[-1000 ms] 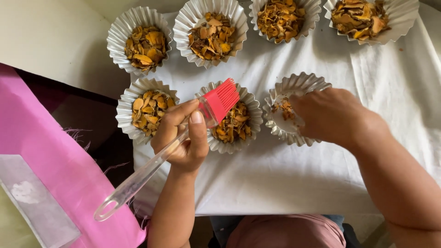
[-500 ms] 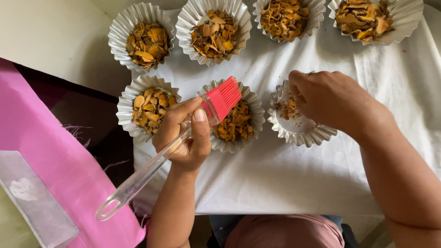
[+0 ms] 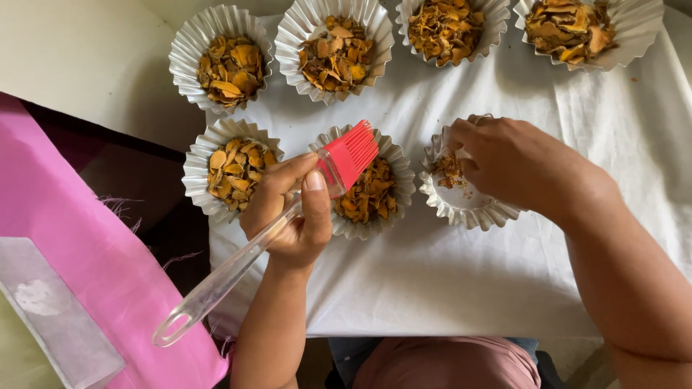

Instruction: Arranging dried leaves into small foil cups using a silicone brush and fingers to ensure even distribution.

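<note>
Fingers (image 3: 306,189) of the left hand (image 3: 288,216) pinch the brush (image 3: 288,216); right hand (image 3: 519,162) fingers press into the near-right foil cup (image 3: 461,209), emptying it. Brushing needs the cup steadied.

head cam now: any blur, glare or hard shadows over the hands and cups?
Head view: soft, even daylight, with only faint shadows under the left hand and right hand; the brush and the fluted foil cups are sharp, no motion blur; the white cloth is bright but keeps its creases; mild glare on the brush's clear handle; the top-row cups are cropped by the frame edge.
</note>
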